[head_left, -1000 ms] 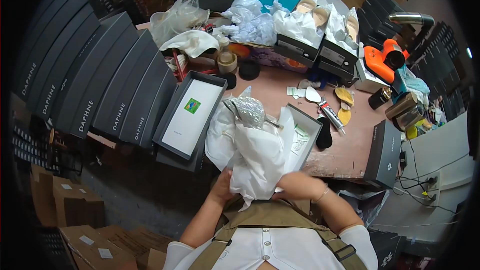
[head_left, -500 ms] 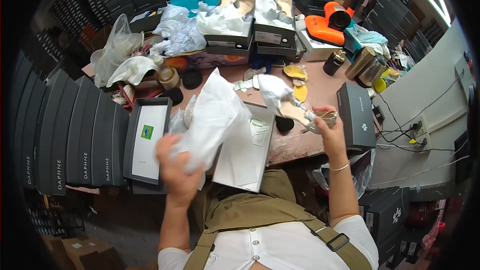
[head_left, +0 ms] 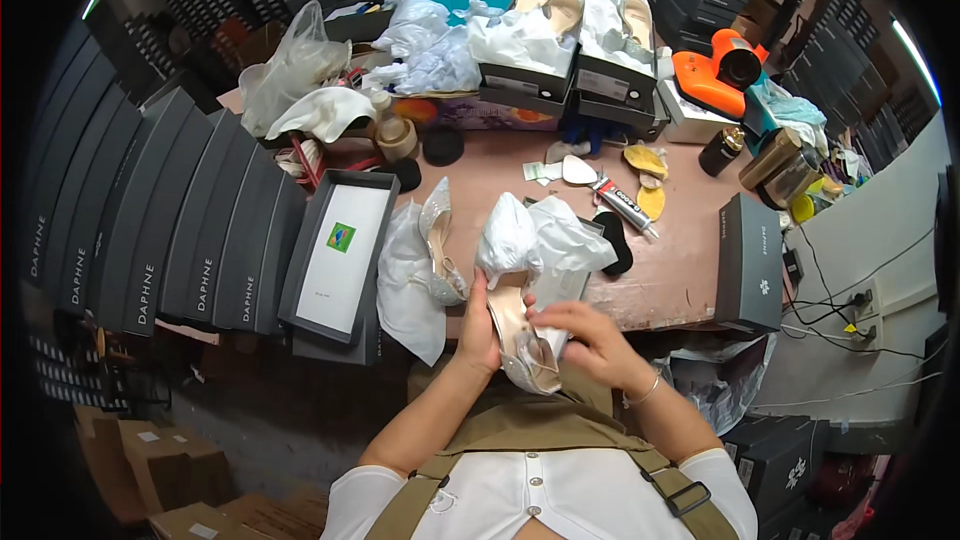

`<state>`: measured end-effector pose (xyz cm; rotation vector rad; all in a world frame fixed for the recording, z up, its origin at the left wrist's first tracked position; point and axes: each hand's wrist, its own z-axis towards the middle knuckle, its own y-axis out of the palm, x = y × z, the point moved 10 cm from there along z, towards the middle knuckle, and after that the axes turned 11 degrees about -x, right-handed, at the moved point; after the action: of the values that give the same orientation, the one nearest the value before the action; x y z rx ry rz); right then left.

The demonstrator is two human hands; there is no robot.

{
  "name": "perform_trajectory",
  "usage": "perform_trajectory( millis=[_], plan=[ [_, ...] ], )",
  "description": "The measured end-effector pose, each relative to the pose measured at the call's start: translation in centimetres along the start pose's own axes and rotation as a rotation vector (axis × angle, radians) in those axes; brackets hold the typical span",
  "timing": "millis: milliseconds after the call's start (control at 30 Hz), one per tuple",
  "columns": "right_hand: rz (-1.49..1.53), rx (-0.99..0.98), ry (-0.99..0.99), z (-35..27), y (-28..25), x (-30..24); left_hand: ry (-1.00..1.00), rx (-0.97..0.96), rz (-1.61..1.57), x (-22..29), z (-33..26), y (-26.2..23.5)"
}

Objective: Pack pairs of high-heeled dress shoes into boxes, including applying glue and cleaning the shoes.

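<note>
A glittery silver pointed shoe (head_left: 511,312) with an ankle strap is held in front of my body, its toe wrapped in white tissue paper (head_left: 509,236). My left hand (head_left: 481,328) is closed round its side. At the heel end my right hand (head_left: 592,338) has its fingers bent against the strap area; the exact grip is partly hidden. The matching shoe (head_left: 438,240) lies left of them on a sheet of white tissue (head_left: 405,285). Behind the held shoe, another tissue sheet (head_left: 572,240) lies over an open shoe box (head_left: 562,282), mostly covered.
An open grey box part (head_left: 385,202) with a white inside stands at the left, beside a row of dark shoe boxes (head_left: 215,230). A glue tube (head_left: 625,205) and black pad (head_left: 615,242) lie right of centre. A closed box (head_left: 750,260) stands at the table's right end.
My right hand has brought the shoe from the right to the middle. My left hand has let go of the tissue sheet and taken hold of the shoe. The view has shifted.
</note>
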<state>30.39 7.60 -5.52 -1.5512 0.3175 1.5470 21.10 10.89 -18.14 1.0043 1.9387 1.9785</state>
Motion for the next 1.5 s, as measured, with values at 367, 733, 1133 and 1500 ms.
perform_trajectory(
  millis=[367, 733, 1133, 1500],
  plan=[
    [-1.061, -0.144, -0.005, 6.6, 4.8, 3.2, 0.261, 0.268, 0.188, -0.6, -5.0, 1.3],
    [0.826, 0.061, 0.084, 7.6, -2.0, 3.0, -0.104, 0.079, 0.018, -2.4, -5.7, -1.4],
    [0.806, 0.637, 0.107, 3.8, -3.3, 9.5, -0.288, -0.088, -0.686, -3.1, -6.9, 3.3],
    [-0.943, -0.208, 0.452, 5.3, 4.1, 18.2, -0.225, -0.012, 0.284, 0.8, -8.6, 1.4]
  ],
)
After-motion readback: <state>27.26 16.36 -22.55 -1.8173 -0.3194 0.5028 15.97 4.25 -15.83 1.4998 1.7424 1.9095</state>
